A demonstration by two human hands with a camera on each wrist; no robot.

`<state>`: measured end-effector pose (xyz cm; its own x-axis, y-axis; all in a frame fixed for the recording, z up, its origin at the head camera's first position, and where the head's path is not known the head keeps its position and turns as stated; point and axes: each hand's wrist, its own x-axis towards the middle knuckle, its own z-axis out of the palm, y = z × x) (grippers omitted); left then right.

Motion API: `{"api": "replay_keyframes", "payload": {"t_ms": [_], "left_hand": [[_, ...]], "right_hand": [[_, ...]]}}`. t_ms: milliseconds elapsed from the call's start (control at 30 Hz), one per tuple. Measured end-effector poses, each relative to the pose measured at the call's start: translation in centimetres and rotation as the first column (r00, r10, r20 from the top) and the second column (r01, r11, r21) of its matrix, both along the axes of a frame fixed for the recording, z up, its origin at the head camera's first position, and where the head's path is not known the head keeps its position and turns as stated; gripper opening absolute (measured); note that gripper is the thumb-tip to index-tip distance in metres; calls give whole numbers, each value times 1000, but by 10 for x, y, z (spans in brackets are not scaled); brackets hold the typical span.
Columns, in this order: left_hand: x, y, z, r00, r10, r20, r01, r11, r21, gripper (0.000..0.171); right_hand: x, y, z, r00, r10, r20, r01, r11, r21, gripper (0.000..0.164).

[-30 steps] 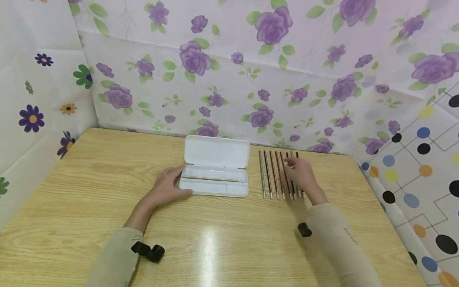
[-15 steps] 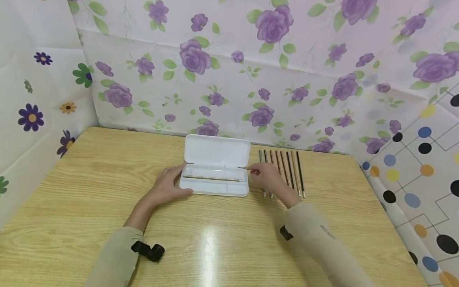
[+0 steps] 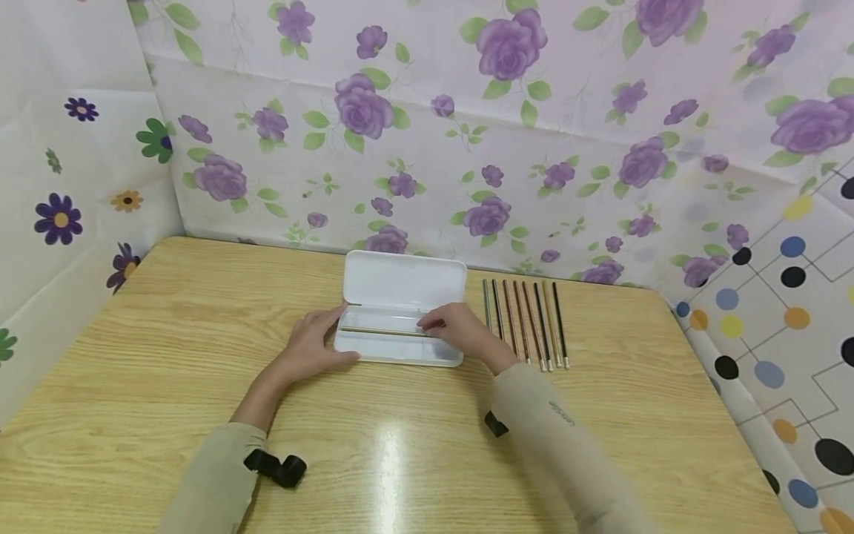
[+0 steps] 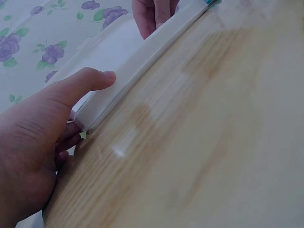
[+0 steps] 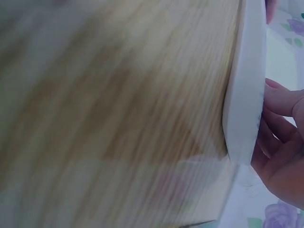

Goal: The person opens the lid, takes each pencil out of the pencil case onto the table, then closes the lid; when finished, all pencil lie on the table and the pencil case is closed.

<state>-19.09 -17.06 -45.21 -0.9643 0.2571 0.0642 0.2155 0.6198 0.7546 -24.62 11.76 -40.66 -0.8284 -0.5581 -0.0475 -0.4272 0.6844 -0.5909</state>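
Note:
A white pencil case [image 3: 373,350] lies on the table with its lid [image 3: 403,278] raised. Inside it, a gold pencil [image 3: 380,331] runs lengthwise. My left hand [image 3: 313,347] grips the case's left end; in the left wrist view its thumb [image 4: 97,80] lies on the front wall and the other fingers go around the end. My right hand [image 3: 460,330] is over the right part of the case, fingertips at the pencil and hiding its right end. Whether they pinch it is hidden. In the right wrist view, bent fingers [image 5: 278,133] reach past the case wall.
Several pencils [image 3: 548,326] lie side by side right of the case, white-tipped ends toward me. My right wrist hides the near ends of the leftmost ones. A flowered sheet [image 3: 427,163] covers the wall right behind the table [image 3: 320,445].
My right hand has moved left from the row of pencils, across the case's right edge, to the gold pencil inside. The left hand has stayed on the case.

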Motion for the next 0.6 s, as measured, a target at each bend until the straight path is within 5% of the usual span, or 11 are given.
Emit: {"api": "replay_keyframes", "payload": {"t_ms": [233,600], "left_hand": [[0,0,0,1000,2,0,-2,1000,3,95],[-1,0,-1,1000,9,9,-9,1000,2,94]], "right_hand": [[-6,-5,-1,1000,0,29,0,1000,11,15],[-6,-9,-4,993,65,-99,-51,989,138,13]]}}
